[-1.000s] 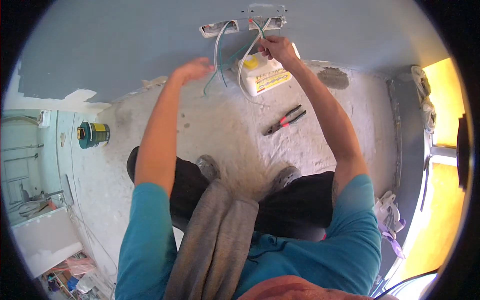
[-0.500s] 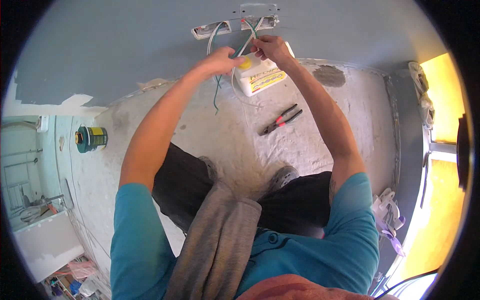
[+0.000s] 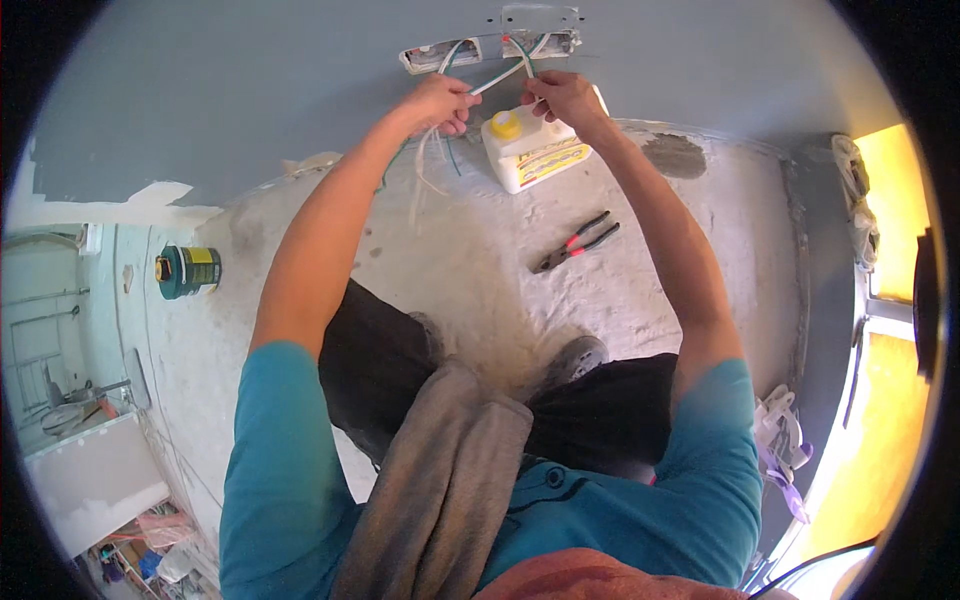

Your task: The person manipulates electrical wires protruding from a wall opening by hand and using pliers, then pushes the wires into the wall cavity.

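Low in a grey-blue wall is a long open socket box with several wires coming out of it. My left hand grips a bundle of white and green wires that hang down from the box toward the floor. My right hand pinches another wire just below the box. Both hands are close together at the wall. A white plastic canister with a yellow cap stands on the floor right under my right hand.
Red-handled pliers lie on the rough concrete floor to the right of my knees. A green can lies at the left. A patch of grey filler marks the floor near the wall. Bags lie at the right edge.
My left hand rose from the floor beside the canister up to the wires and closed on them. My right hand stayed at the box.
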Demonstrator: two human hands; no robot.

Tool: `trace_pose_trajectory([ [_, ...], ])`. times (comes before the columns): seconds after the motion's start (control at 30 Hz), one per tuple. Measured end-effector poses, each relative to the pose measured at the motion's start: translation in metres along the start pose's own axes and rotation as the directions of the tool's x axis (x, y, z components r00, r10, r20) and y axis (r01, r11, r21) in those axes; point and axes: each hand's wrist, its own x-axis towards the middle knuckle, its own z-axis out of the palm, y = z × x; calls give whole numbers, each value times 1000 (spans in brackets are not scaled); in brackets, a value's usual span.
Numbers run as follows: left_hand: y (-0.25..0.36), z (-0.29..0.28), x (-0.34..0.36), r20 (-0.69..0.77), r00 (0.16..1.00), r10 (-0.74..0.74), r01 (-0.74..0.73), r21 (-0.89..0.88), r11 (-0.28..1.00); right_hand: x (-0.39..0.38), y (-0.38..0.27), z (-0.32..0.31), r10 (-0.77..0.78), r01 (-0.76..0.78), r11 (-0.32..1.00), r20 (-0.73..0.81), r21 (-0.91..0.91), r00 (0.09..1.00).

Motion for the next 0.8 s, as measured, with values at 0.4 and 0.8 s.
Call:
trace_pose_trajectory([
  [0.4,-18,-32,22,-19,974,227,-225,74,972,2,-4,3,26,-26,999,-3,20,1000],
  [0.8,10,18,-22,174,980,95,-99,12,995,4,-4,1,16,-16,998,-1,-54,1000],
])
